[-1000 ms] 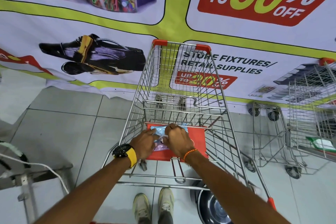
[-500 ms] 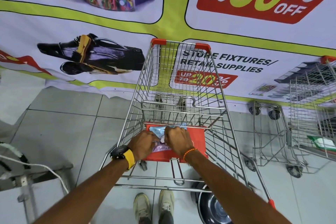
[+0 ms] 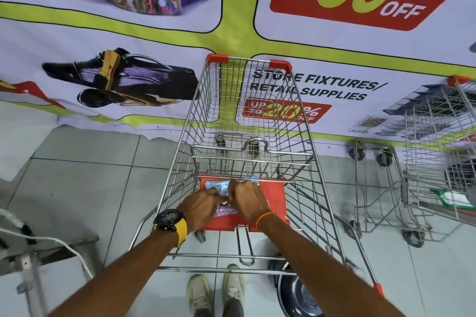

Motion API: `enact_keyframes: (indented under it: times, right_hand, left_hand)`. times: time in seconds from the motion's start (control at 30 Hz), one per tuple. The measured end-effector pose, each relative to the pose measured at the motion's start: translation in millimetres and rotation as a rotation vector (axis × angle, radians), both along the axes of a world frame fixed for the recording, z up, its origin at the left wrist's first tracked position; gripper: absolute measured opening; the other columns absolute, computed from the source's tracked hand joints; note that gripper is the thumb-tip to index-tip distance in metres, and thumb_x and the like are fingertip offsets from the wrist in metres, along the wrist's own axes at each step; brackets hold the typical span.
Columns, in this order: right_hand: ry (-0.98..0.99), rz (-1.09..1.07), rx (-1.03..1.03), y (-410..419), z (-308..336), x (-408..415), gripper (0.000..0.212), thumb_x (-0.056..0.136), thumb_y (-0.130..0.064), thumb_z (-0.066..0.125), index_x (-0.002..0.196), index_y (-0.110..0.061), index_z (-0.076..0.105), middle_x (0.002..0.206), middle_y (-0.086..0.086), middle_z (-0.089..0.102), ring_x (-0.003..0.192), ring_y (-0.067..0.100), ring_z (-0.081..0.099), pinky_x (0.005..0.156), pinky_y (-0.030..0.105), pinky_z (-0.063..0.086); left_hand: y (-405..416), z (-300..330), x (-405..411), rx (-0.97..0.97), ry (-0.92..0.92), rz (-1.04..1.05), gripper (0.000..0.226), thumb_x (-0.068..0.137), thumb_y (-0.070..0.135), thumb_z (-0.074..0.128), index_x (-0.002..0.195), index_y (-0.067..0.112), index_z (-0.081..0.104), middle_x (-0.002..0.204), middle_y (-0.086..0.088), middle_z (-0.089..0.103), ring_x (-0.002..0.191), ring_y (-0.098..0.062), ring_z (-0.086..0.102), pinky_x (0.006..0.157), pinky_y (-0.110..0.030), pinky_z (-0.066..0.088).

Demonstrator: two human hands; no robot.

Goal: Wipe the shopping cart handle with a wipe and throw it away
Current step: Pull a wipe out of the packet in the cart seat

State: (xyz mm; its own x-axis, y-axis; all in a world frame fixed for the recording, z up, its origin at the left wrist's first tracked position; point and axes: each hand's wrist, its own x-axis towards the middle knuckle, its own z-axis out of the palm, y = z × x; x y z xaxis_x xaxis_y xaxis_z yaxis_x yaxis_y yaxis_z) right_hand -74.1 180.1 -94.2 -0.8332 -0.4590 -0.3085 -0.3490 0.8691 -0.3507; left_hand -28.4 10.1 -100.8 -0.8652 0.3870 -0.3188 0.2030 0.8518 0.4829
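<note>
On the cart's red seat flap (image 3: 273, 203), both hands, left hand (image 3: 203, 210) and right hand (image 3: 248, 201), pinch the wipes pack (image 3: 219, 185); no wipe out yet; cart handle (image 3: 226, 269) likely unwiped.

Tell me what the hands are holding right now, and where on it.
Both hands, left and right, grip the wipes pack at its middle, on the red seat flap.

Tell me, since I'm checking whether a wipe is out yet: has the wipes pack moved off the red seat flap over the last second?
No. The pack still lies on the red flap against the same wire bar, with both hands, left and right, on it.
</note>
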Motion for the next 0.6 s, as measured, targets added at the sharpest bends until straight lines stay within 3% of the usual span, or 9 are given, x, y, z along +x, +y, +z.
enact_keyframes:
  times: [0.17,0.33,0.47,0.6]
  right_hand:
    - [-0.025,-0.004,-0.064,5.3,3.9,-0.1,0.011,0.089,-0.016,0.051,0.095,-0.009,0.058,0.082,0.022,0.071,0.076,0.042,0.067,0.065,0.040,0.051]
    - [-0.079,-0.026,-0.158,15.6,11.8,0.7,0.012,0.091,-0.009,0.046,0.093,-0.012,0.058,0.066,0.004,0.061,0.057,0.029,0.062,0.054,0.031,0.048]
    - [-0.084,-0.073,-0.255,22.3,17.0,1.8,0.007,0.090,-0.013,0.046,0.088,-0.017,0.051,0.066,0.010,0.067,0.055,0.030,0.064,0.052,0.041,0.055]
    - [-0.119,-0.216,-0.405,30.1,21.2,4.3,0.008,0.088,-0.015,0.053,0.085,-0.022,0.055,0.071,0.005,0.070,0.062,0.024,0.067,0.060,0.044,0.058]
  left_hand:
    - [2.7,-6.1,3.2,-0.053,0.029,-0.039,0.050,0.088,0.003,0.048,0.129,0.030,0.056,0.125,-0.007,0.057,0.101,-0.034,0.059,0.074,-0.044,0.057]
    - [4.1,-10.3,2.5,-0.121,-0.026,-0.048,0.051,0.090,0.004,0.049,0.137,0.026,0.049,0.131,-0.009,0.048,0.113,-0.035,0.050,0.082,-0.044,0.054]
    - [6.4,-7.4,0.6,-0.131,-0.034,-0.065,0.051,0.090,0.004,0.048,0.136,0.024,0.050,0.131,-0.011,0.046,0.107,-0.034,0.053,0.081,-0.042,0.052]
    - [7.4,-6.4,0.5,-0.148,-0.044,-0.081,0.051,0.090,0.005,0.049,0.137,0.025,0.049,0.130,-0.010,0.046,0.112,-0.035,0.051,0.088,-0.045,0.051]
